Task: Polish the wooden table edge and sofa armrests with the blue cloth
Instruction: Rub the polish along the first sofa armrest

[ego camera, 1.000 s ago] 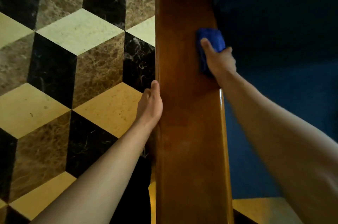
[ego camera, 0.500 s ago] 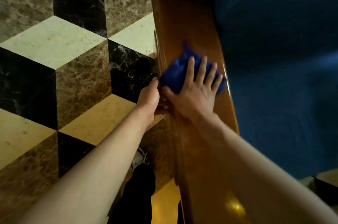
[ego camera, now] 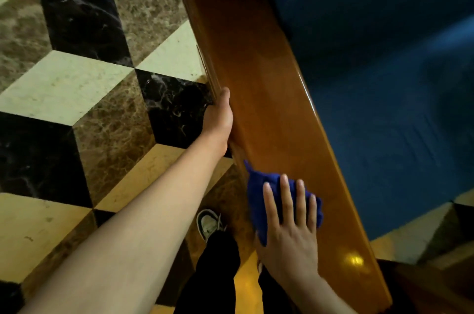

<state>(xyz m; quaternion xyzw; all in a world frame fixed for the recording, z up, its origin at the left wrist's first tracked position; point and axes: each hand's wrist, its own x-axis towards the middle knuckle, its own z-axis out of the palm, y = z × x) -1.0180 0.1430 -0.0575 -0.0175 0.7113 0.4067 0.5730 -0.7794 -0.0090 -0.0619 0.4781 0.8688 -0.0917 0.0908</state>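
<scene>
Closest in, the right hand (ego camera: 287,231) lies flat on the cloth (ego camera: 259,195), fingers straight and a bit spread, pressing it onto the near end of the armrest (ego camera: 269,98). So that grip is fully open, nothing curled round the cloth, just palm and fingers on top. The cloth is bunched up and blue, sitting on the armrest's left edge, with part of it hanging over that side.

Down below on the floor (ego camera: 64,83) there's a dark trouser leg (ego camera: 218,275) and a white shoe (ego camera: 209,224), right beside the armrest.

A bit further up, the left hand (ego camera: 219,119) rests against the armrest's left side, thumb along the top edge. The fingers are hidden behind the wood, so I can't tell how tight that grip is.

The armrest is glossy brown wood, running diagonally away, with a light reflection near its close end. To its right is the blue seat (ego camera: 384,108). The floor on the left is marble in a cube pattern, cream, brown and black.
</scene>
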